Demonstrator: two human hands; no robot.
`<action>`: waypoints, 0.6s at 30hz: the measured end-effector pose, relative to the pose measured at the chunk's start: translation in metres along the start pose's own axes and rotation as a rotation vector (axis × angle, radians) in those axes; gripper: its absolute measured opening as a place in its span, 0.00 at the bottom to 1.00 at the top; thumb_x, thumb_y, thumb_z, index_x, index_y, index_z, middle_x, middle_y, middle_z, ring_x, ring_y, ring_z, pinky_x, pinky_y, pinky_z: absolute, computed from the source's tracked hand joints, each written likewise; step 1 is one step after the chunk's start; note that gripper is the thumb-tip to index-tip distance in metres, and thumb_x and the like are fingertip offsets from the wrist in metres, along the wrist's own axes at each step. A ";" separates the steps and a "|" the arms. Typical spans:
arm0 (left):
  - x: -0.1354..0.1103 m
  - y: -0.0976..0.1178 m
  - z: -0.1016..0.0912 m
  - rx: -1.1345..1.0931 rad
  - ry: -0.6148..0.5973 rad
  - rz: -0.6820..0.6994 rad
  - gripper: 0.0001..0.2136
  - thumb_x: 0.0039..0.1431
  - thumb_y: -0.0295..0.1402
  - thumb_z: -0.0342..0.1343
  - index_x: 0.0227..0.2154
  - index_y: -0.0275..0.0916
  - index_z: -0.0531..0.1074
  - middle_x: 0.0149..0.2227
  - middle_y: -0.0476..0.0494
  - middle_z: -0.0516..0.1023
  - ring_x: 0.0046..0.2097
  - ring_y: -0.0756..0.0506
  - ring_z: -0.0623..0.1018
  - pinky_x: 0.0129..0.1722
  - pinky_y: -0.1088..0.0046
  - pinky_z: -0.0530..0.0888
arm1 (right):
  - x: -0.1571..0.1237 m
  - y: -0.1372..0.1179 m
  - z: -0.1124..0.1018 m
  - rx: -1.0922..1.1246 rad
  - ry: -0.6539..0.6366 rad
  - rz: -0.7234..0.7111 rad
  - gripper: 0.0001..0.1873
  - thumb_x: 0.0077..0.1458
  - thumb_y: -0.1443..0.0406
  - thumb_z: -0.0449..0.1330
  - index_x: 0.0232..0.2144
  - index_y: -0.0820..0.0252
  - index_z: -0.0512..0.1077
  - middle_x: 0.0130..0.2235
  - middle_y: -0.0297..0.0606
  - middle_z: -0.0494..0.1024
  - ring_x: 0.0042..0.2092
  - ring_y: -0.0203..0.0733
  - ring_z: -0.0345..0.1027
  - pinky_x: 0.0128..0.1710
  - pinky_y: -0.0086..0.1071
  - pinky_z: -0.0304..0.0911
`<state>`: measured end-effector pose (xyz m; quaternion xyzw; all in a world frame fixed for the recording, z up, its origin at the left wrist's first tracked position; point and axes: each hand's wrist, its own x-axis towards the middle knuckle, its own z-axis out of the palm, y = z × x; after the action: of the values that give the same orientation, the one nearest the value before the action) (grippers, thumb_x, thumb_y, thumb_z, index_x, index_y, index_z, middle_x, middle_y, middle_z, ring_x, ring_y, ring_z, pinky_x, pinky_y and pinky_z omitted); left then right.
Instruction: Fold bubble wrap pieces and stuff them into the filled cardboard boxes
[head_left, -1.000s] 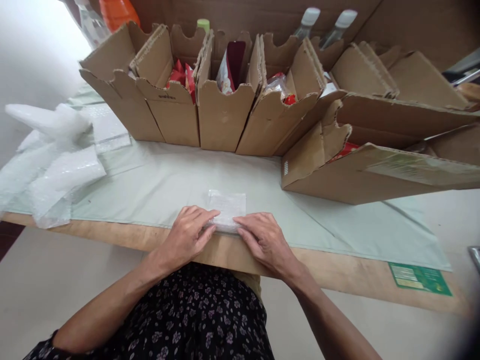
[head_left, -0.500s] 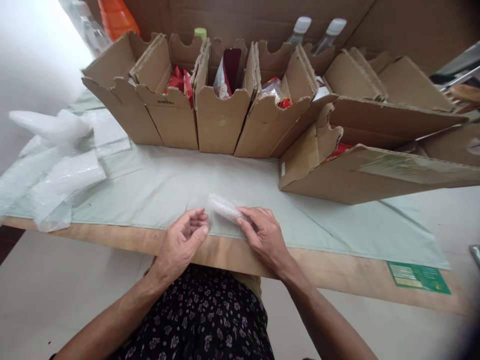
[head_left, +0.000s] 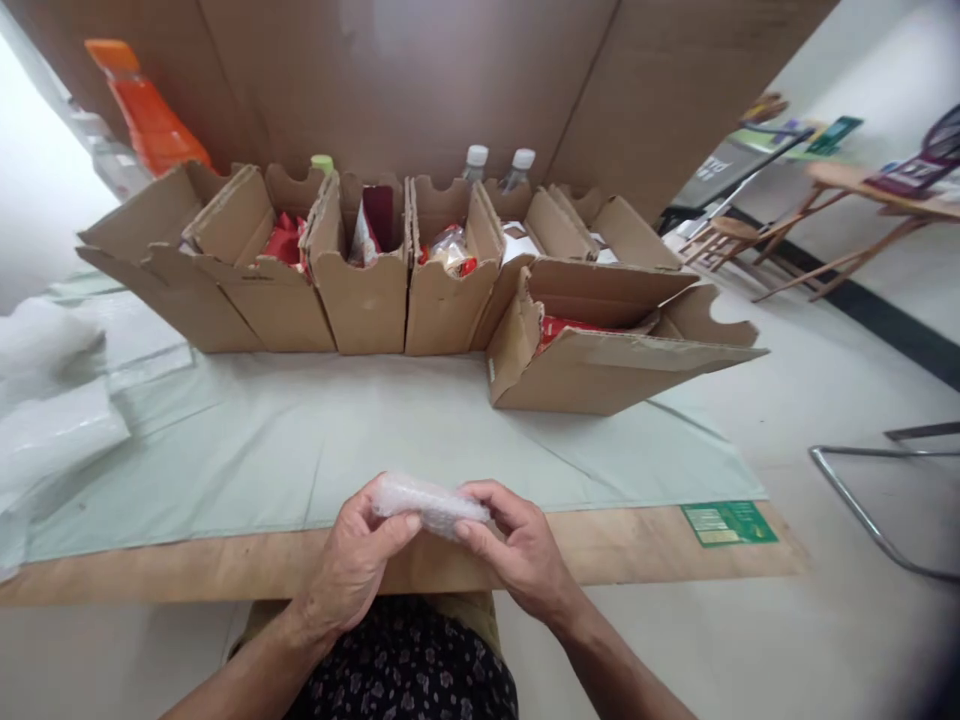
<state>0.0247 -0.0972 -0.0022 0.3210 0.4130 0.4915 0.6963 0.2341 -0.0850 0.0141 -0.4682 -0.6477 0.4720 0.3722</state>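
A small bubble-wrapped bundle [head_left: 426,503] is held at both ends above the front edge of the table. My left hand [head_left: 369,535] grips its left end, thumb in front and fingers behind. On the other end, my right hand [head_left: 514,540] is closed with thumb and fingers. Whatever lies inside the wrap cannot be made out. Beneath it spreads a pale green cloth [head_left: 352,420], with the bare wooden table edge [head_left: 225,565] in front.
Several open cardboard boxes [head_left: 367,310] with red packets line the back. Another cardboard box [head_left: 570,380] lies at an angle on the right. Loose bubble wrap [head_left: 56,435] sits at the left. Bottles, including an orange bottle [head_left: 154,120], stand behind. A metal-legged frame [head_left: 855,500] is at far right.
My left hand has closed on the bundle's left end; before, it was open beside it. The bundle is now lifted toward me. The head view has tilted up and turned right.
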 end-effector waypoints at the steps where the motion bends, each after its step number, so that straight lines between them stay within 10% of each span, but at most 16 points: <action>1: 0.003 0.003 0.003 0.048 -0.052 0.018 0.14 0.58 0.42 0.70 0.42 0.40 0.79 0.38 0.46 0.81 0.41 0.46 0.78 0.44 0.71 0.75 | -0.002 -0.004 -0.009 -0.015 0.045 -0.017 0.08 0.63 0.58 0.63 0.41 0.55 0.78 0.35 0.34 0.81 0.35 0.37 0.75 0.36 0.28 0.71; 10: 0.084 0.083 0.087 1.059 -0.192 0.979 0.35 0.61 0.27 0.60 0.70 0.41 0.58 0.71 0.33 0.64 0.72 0.36 0.64 0.70 0.52 0.64 | 0.007 -0.054 -0.140 -0.313 0.661 -0.244 0.09 0.57 0.58 0.71 0.41 0.49 0.83 0.37 0.33 0.84 0.36 0.40 0.77 0.34 0.30 0.72; 15: 0.141 0.085 0.125 1.271 -0.272 1.170 0.12 0.64 0.27 0.57 0.49 0.36 0.77 0.64 0.30 0.73 0.71 0.29 0.65 0.67 0.44 0.66 | 0.039 -0.072 -0.199 -0.514 0.841 -0.277 0.13 0.52 0.55 0.73 0.38 0.52 0.84 0.33 0.33 0.83 0.32 0.39 0.73 0.32 0.33 0.69; 18: 0.144 0.075 0.125 1.297 -0.271 1.197 0.07 0.64 0.24 0.57 0.39 0.37 0.80 0.67 0.28 0.70 0.70 0.28 0.66 0.65 0.42 0.67 | 0.056 -0.080 -0.234 -0.680 0.711 -0.207 0.20 0.52 0.47 0.71 0.39 0.52 0.84 0.35 0.33 0.84 0.33 0.38 0.73 0.33 0.35 0.65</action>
<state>0.1301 0.0575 0.0815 0.8690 0.2873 0.4001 0.0473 0.4142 0.0213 0.1586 -0.6281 -0.6411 0.0061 0.4409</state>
